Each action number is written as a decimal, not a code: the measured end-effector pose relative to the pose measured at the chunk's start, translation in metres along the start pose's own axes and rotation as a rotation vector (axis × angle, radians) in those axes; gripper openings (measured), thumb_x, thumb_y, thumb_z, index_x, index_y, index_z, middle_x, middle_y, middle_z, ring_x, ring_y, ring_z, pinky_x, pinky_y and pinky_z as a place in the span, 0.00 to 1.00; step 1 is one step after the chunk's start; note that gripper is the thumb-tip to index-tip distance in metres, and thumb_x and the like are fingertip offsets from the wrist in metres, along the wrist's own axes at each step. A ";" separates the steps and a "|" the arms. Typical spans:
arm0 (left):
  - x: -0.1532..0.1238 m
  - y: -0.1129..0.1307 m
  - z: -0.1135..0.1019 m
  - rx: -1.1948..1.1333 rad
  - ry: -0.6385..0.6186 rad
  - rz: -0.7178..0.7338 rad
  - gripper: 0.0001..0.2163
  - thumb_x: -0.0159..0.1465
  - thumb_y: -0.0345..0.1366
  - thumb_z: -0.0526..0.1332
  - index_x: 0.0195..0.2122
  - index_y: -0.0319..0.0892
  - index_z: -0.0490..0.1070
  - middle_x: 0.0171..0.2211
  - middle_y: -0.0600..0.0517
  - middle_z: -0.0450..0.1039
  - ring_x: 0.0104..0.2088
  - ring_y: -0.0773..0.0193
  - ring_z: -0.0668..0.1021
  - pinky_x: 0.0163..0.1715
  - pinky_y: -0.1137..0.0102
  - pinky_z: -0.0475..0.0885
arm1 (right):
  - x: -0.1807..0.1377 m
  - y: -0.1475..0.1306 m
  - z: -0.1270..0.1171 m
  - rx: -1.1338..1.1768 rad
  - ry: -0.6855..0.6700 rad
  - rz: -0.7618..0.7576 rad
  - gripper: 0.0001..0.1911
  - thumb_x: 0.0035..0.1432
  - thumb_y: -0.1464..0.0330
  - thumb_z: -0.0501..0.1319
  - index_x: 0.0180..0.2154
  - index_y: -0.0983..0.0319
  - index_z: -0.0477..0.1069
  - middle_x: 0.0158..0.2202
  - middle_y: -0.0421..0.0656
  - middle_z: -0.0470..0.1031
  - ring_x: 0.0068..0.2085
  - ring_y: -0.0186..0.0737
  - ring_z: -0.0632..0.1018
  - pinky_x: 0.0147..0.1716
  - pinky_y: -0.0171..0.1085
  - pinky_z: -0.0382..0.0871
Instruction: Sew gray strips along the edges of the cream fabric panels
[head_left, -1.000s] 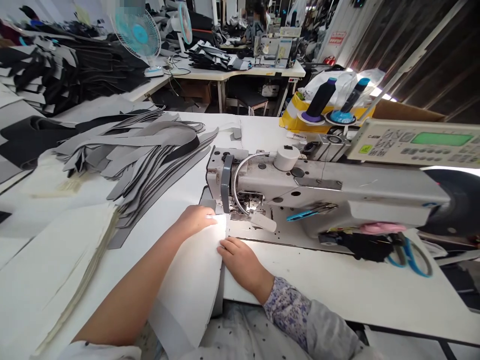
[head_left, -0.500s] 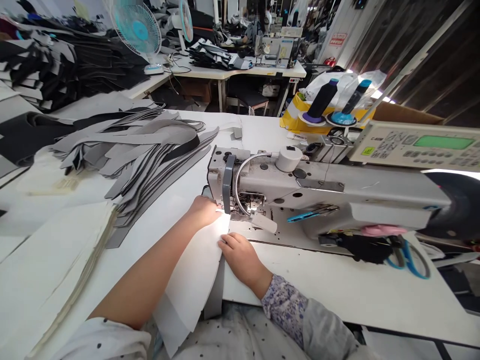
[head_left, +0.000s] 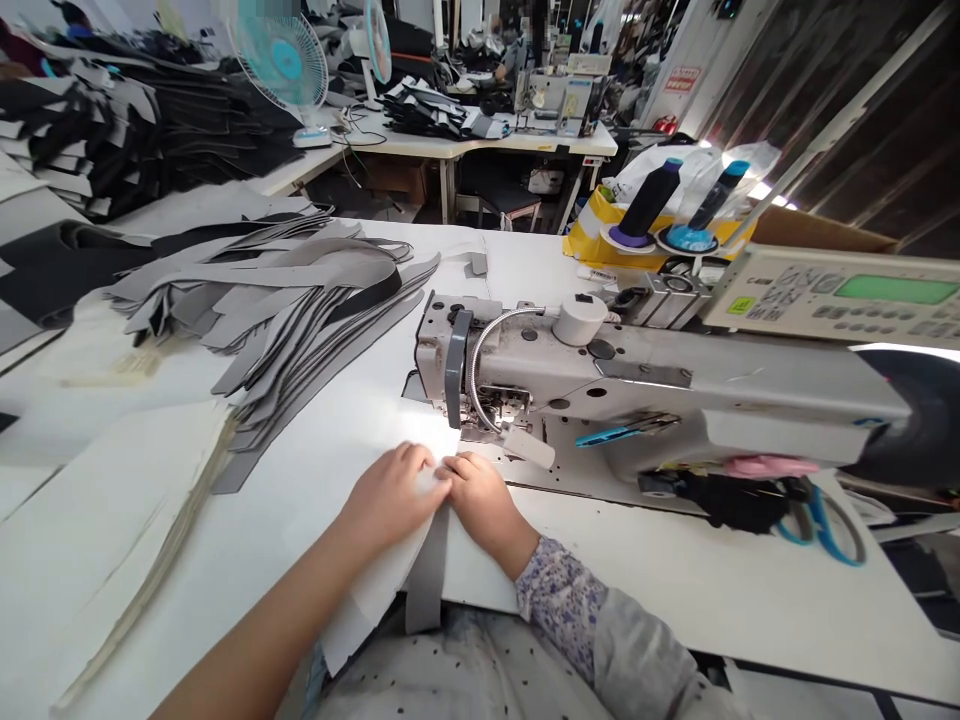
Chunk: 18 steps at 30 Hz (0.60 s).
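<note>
Close together in front of the sewing machine [head_left: 517, 350], my two hands pinch the right edge of a white fabric piece [head_left: 352, 615]. My left hand [head_left: 394, 495] lies on top of the piece, thumb and bent fingers at that edge. Across from it, my right hand [head_left: 484, 505] has its fingertips closed on the same edge, nearly touching my left thumb. A grey fabric strip [head_left: 427, 590] hangs from under the edge toward my lap. The far end of the white piece reaches the lit needle area, where the grey presser-side guard [head_left: 455, 370] partly hides it.
Grey cut strips [head_left: 300, 320] lie piled at the left, near a stack of white sheets [head_left: 127, 540]. Blue-handled scissors [head_left: 832, 525] and a blue cutter [head_left: 607, 435] are at the right. Thread cones [head_left: 649, 205] and a control panel [head_left: 840, 295] stand behind the machine.
My left hand has come back from beside the needle area to the edge next to my right hand. My right hand stays nearly in place; the white piece has moved slightly.
</note>
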<state>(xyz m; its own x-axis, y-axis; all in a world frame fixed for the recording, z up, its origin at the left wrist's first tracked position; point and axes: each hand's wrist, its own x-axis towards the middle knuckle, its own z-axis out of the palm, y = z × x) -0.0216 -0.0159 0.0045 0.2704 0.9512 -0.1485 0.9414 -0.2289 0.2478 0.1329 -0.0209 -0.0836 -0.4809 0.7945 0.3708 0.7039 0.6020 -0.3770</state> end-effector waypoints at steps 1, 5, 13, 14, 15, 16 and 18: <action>-0.014 0.002 0.001 -0.005 -0.040 -0.010 0.12 0.59 0.44 0.59 0.41 0.45 0.67 0.44 0.47 0.71 0.43 0.57 0.74 0.40 0.65 0.68 | 0.001 0.001 -0.001 0.008 0.004 0.003 0.07 0.62 0.76 0.60 0.41 0.63 0.74 0.45 0.48 0.75 0.44 0.44 0.73 0.47 0.42 0.69; -0.039 0.010 0.006 0.086 -0.185 -0.041 0.06 0.63 0.38 0.53 0.37 0.45 0.67 0.36 0.51 0.73 0.35 0.60 0.75 0.31 0.67 0.63 | 0.003 -0.003 -0.010 0.021 0.022 0.026 0.10 0.62 0.77 0.57 0.42 0.62 0.74 0.45 0.49 0.75 0.44 0.44 0.74 0.47 0.43 0.70; -0.026 0.011 0.007 0.063 -0.204 -0.005 0.12 0.67 0.33 0.47 0.31 0.44 0.67 0.31 0.52 0.73 0.32 0.63 0.74 0.30 0.67 0.61 | -0.052 -0.052 -0.037 0.111 -0.149 -0.084 0.10 0.63 0.67 0.60 0.47 0.60 0.70 0.51 0.47 0.72 0.53 0.48 0.70 0.53 0.47 0.67; -0.024 0.011 0.007 0.088 -0.212 -0.013 0.12 0.67 0.32 0.46 0.31 0.44 0.67 0.31 0.52 0.72 0.32 0.62 0.74 0.30 0.67 0.61 | -0.057 -0.055 -0.038 0.100 -0.160 -0.107 0.12 0.62 0.66 0.61 0.48 0.60 0.70 0.54 0.47 0.70 0.56 0.49 0.68 0.56 0.47 0.65; -0.022 0.011 0.008 0.113 -0.219 -0.015 0.11 0.67 0.31 0.47 0.31 0.43 0.67 0.32 0.51 0.73 0.32 0.62 0.74 0.30 0.67 0.61 | -0.061 -0.056 -0.039 0.084 -0.164 -0.107 0.13 0.62 0.65 0.62 0.49 0.59 0.70 0.55 0.47 0.69 0.57 0.49 0.66 0.57 0.48 0.63; -0.020 0.012 0.008 0.135 -0.222 -0.010 0.11 0.66 0.30 0.47 0.31 0.43 0.67 0.33 0.51 0.73 0.33 0.62 0.75 0.31 0.68 0.62 | -0.063 -0.057 -0.039 0.071 -0.163 -0.095 0.13 0.62 0.65 0.62 0.48 0.59 0.70 0.56 0.46 0.68 0.58 0.49 0.66 0.58 0.48 0.63; -0.014 0.015 0.007 0.163 -0.222 -0.003 0.11 0.66 0.29 0.47 0.33 0.43 0.68 0.35 0.50 0.73 0.35 0.62 0.75 0.33 0.68 0.63 | -0.063 -0.055 -0.037 0.061 -0.165 -0.092 0.14 0.62 0.64 0.62 0.49 0.59 0.70 0.56 0.46 0.68 0.58 0.50 0.66 0.58 0.48 0.63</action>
<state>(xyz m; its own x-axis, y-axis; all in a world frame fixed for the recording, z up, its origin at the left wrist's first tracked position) -0.0098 -0.0342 0.0040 0.2882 0.8873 -0.3600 0.9574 -0.2736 0.0920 0.1440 -0.1065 -0.0548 -0.6242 0.7355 0.2634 0.6230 0.6721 -0.4003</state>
